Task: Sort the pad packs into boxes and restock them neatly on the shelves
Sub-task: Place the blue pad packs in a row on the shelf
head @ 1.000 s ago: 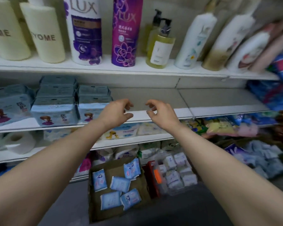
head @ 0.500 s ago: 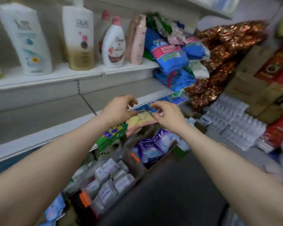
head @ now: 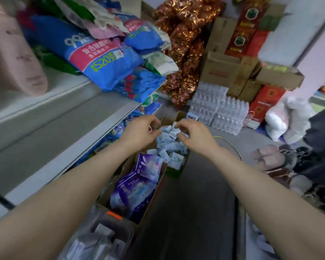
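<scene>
Pale-blue small pad packs [head: 169, 145] fill an open cardboard box [head: 178, 170] on the floor as a person's left hand [head: 139, 132] and right hand [head: 193, 136] hover above, fingers loosely curled and empty, seemingly poised to pick some up beside a blue bag marked "520" [head: 101, 61].

Both bare forearms reach forward, converging toward the middle of the view. The left hand [head: 139, 130] and right hand [head: 194, 135] hover close together — fingers loosely curled, thumbs facing each other, backs turned up — with nothing visibly gripped in either hand.
</scene>
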The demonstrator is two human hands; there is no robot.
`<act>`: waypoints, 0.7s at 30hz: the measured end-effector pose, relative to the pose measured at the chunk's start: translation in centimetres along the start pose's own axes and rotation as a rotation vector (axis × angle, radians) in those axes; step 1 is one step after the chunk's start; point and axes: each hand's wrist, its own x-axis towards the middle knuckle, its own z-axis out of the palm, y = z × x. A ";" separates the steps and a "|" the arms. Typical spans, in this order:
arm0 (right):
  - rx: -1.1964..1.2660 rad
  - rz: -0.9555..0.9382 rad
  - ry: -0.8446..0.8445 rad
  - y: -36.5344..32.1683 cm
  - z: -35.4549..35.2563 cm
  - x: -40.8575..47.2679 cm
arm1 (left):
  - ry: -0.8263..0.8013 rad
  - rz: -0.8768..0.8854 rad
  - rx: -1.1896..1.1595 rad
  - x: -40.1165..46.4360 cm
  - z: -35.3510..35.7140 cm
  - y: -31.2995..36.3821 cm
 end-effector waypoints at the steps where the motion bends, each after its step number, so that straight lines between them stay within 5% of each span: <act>1: 0.004 0.027 0.005 1.4 0.0 0.8 | -0.013 0.019 -0.012 1.9 1.0 0.0; 8: 0.008 0.165 -0.009 12.9 -0.2 6.6 | -0.119 0.105 -0.035 14.9 9.7 1.0; 21: 0.071 0.203 -0.104 40.7 0.0 23.7 | -0.191 0.010 -0.061 40.6 28.0 4.4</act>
